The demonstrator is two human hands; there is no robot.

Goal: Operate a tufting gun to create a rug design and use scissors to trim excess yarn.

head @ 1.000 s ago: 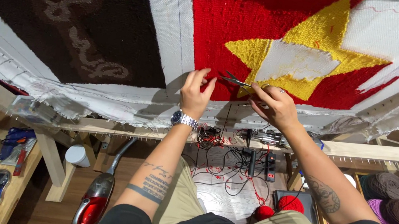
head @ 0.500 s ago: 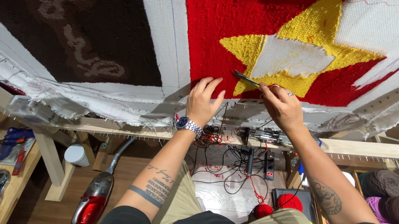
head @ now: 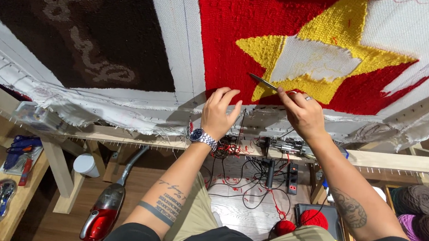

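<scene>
My right hand [head: 303, 112] pinches thin, stiff scissors [head: 262, 81] by the handles; left hand [head: 219, 113], fingers spread, presses soft tufted rug [head: 244, 29].

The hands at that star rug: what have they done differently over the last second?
The left hand slid down off the red pile and now rests flat on the rug's lower edge. The right hand kept hold of the scissors, whose tip stayed at the yellow star's lower left edge. Rug and frame did not shift.

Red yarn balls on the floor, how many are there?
2: one red ball beside the person's knee, another red ball just right of it. More may hide behind the legs.
</scene>
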